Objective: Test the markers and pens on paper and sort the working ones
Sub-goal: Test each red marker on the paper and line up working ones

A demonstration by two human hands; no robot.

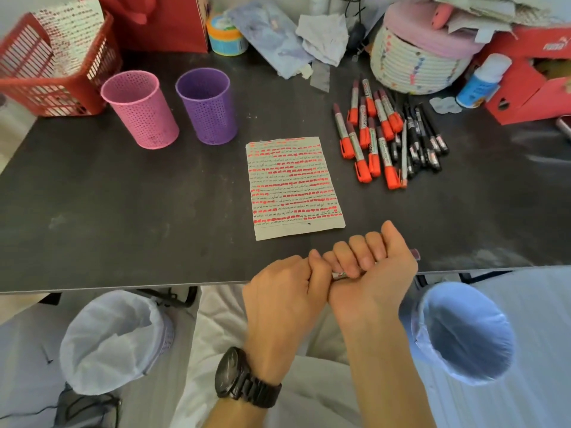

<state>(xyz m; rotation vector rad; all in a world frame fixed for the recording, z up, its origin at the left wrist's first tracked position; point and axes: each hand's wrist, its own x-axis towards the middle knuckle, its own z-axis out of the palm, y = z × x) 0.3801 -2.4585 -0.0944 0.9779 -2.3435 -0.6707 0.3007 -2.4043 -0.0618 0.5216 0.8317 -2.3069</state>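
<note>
Head view: at the dark matte tabletop edge, fingers of our left hand and right hand clench a grey marker; white-lined bin, blue-lined bin below.

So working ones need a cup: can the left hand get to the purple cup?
Probably yes, once freed: the left hand grips the marker along with the right hand, but only bare table lies between it and the purple cup.

Red mesh basket, coiled rope basket — red shoebox
</note>
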